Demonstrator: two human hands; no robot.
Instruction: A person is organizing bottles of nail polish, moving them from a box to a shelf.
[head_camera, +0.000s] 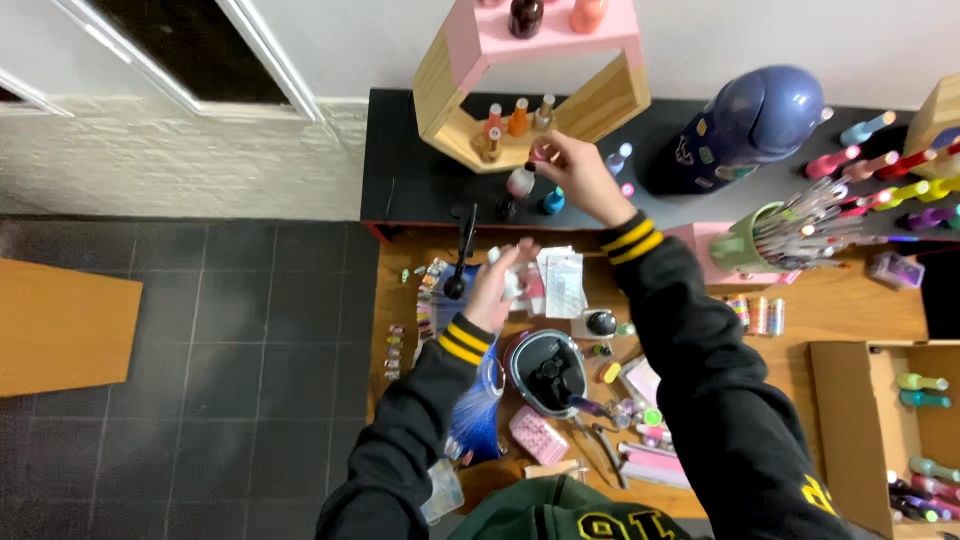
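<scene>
My right hand (583, 176) reaches up to the wooden hexagon shelf (602, 100) with a pink top and pinches a small pink-capped nail polish bottle (541, 153) at its lower ledge. Beside it on the ledge stand orange and gold-capped bottles (517, 117). Below the shelf stand a white bottle (519, 183) and a blue bottle (553, 201). My left hand (500, 283) is lower, over the wooden table, closed around a small white bottle (508, 271). Both arms wear black sleeves with yellow-striped cuffs.
A dark blue helmet-shaped container (745, 125) and a green cup of brushes (762, 239) stand at right. Polish bottles lie on the black shelf (400, 180). The wooden table (850, 300) bears a black round device (549, 371), papers, tools; a cardboard box (840, 420) sits far right.
</scene>
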